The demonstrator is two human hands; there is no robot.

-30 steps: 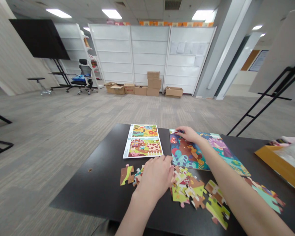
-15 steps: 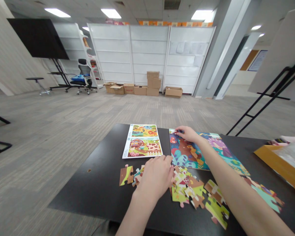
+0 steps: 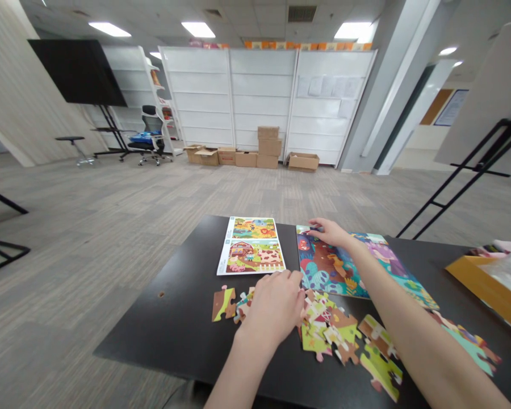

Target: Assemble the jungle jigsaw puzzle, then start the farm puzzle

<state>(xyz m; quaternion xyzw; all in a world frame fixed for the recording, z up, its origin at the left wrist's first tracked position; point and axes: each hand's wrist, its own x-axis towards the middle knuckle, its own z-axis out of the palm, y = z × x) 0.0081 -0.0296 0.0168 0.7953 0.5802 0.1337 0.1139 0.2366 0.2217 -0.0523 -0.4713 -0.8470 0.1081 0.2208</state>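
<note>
L hand [image 3: 272, 312] is resting palm-down nr table's front, fingertips touching edge of the loose jigsaw pieces [image 3: 327, 329]; can't tell if it's gripping one. R hand [image 3: 330, 232] is reaching over far-L corner of the puzzle board [image 3: 344, 267], curled, grasp unclear. Board's long axis is running diagonally, far-L to near-R, w/ pile just below it, so L hand is nearer pile. Picture sheet [image 3: 251, 245] is lying just L of board, by far edge of black table [image 3: 153, 335].
</note>
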